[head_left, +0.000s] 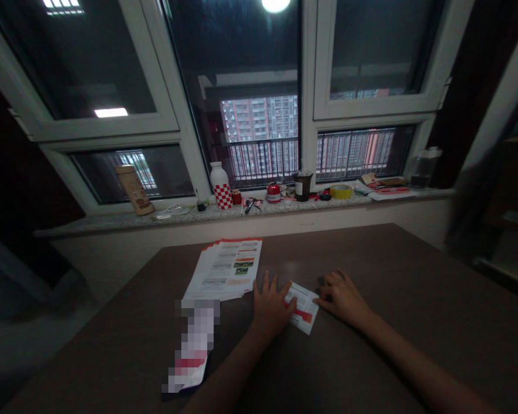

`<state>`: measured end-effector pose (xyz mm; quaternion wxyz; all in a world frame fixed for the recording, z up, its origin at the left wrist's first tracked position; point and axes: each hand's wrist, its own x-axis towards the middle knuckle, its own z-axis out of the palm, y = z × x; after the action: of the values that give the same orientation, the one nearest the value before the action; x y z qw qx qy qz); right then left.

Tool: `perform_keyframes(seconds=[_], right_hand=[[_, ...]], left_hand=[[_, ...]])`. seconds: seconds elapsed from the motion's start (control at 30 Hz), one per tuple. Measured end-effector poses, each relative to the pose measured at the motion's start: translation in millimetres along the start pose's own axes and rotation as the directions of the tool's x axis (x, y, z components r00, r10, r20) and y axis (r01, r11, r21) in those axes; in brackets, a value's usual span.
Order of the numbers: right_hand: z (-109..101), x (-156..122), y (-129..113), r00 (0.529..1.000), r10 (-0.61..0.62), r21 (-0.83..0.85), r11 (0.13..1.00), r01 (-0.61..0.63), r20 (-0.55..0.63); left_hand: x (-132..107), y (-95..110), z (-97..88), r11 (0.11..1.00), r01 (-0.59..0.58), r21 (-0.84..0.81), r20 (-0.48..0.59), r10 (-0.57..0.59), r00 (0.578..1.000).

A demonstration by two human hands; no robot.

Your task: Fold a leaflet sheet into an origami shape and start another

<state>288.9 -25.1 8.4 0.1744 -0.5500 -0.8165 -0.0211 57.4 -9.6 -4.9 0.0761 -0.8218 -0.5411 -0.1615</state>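
A small folded printed leaflet (303, 307), white with a red-orange band, lies at an angle on the dark brown table between my hands. My left hand (273, 305) rests palm down with spread fingers, its thumb over the leaflet's left part. At the right corner of the leaflet, my right hand (342, 298) has loosely bent fingers, with its thumb at the paper's edge and apart from the other fingers. Beyond my left hand lies a fanned stack of printed sheets (224, 267) with orange top edges.
A pixelated flat object (196, 345) lies left of my left forearm. Along the windowsill stand a red-checked white bottle (221, 187), a tan tumbler (133, 190), a dark cup (302, 187), a roll of yellow tape (341, 191) and a clear container (425, 167).
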Motion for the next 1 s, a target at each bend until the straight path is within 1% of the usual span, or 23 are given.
perform_keyframes(seconds=[0.13, 0.3, 0.4, 0.5, 0.57, 0.6, 0.7, 0.8, 0.9, 1.0], right_hand=[[0, -1, 1, 0.999, -0.017, -0.020, 1.000, 0.017, -0.028], [-1, -2, -3, 0.999, -0.010, 0.012, 1.000, 0.011, -0.043], [3, -1, -7, 0.997, -0.028, 0.122, 0.992, 0.037, -0.072], [12, 1, -14, 0.993, -0.104, 0.312, 0.942, 0.119, -0.064], [17, 3, -19, 0.990, -0.139, 0.401, 0.907, 0.130, -0.006], [18, 3, -22, 0.989, -0.144, 0.412, 0.902, 0.125, 0.016], [16, 4, -30, 0.982, -0.171, 0.373, 0.919, 0.129, 0.081], [11, 6, -33, 0.981, -0.159, 0.348, 0.931, 0.112, 0.111], [7, 7, -33, 0.982, -0.138, 0.354, 0.932, 0.083, 0.132], [7, 7, -29, 0.974, -0.132, 0.360, 0.931, 0.058, 0.183]], left_hand=[[-1, -1, 2.2, 1.000, -0.012, 0.009, -0.023, 0.012, 1.000], [0, -1, 4.1, 1.000, -0.017, -0.002, -0.018, 0.017, 1.000], [0, -1, 5.0, 1.000, -0.015, -0.009, -0.030, 0.015, 0.999], [0, 0, 5.6, 0.999, -0.033, -0.009, -0.051, 0.032, 0.998], [-1, 0, 5.6, 0.999, -0.046, -0.004, -0.071, 0.045, 0.996], [-1, 1, 5.7, 0.999, -0.050, -0.003, -0.079, 0.049, 0.996], [-1, 1, 5.8, 0.999, -0.048, -0.005, -0.082, 0.047, 0.996], [-1, 0, 6.4, 0.999, -0.040, -0.006, -0.070, 0.039, 0.997], [-1, -1, 7.4, 0.999, -0.036, -0.010, -0.081, 0.035, 0.996], [-1, -2, 8.8, 0.999, -0.034, -0.020, -0.082, 0.032, 0.996]])
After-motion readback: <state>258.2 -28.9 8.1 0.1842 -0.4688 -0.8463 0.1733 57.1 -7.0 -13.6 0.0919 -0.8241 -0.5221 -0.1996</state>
